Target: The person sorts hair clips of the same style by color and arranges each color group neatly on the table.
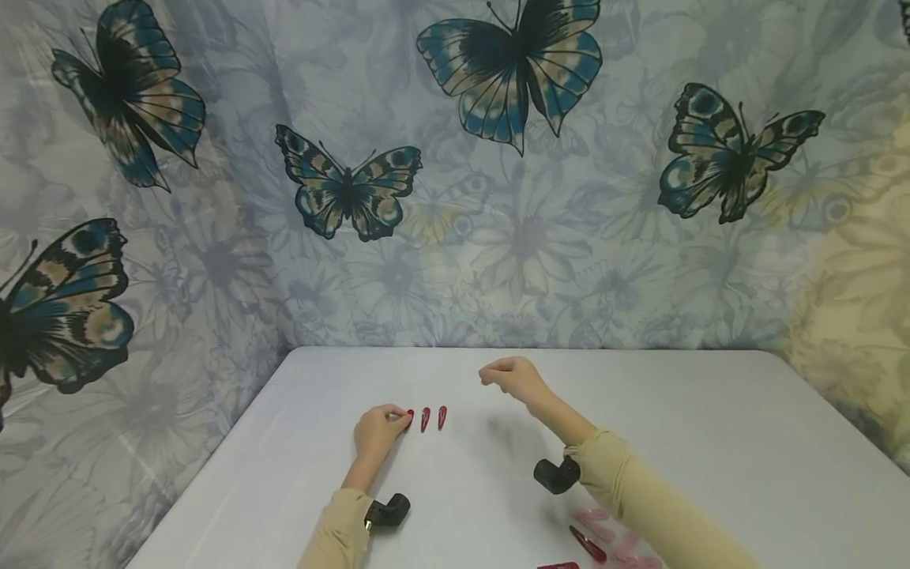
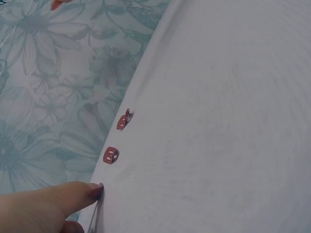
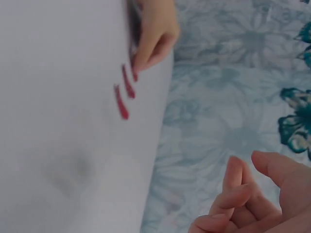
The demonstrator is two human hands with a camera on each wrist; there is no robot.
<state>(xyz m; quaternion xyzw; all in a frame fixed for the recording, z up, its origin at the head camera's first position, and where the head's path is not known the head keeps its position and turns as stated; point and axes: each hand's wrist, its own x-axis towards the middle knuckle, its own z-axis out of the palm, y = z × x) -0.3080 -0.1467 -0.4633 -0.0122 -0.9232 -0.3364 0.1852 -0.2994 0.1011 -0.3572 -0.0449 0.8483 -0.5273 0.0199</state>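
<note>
Two red snap hair clips stand in a row on the table, one the middle clip [image 1: 425, 420] and one the right clip [image 1: 442, 417]. At the row's left end my left hand [image 1: 378, 435] pinches a third red hair clip [image 1: 410, 414], mostly hidden by the fingers. In the left wrist view the thumb tip of that hand [image 2: 53, 204] lies close to the table edge. My right hand [image 1: 517, 379] hovers over the far part of the table, right of the row. Its fingers are loosely bent, with nothing between them in the right wrist view.
By the right forearm, near the front, lie a dark red hair clip [image 1: 588, 544], another red clip [image 1: 558, 566] and several pink clips [image 1: 594, 523]. The white table [image 1: 711, 442] meets a butterfly-print cloth [image 1: 526, 237] at its back. Black cameras [image 1: 558, 476] sit on both wrists.
</note>
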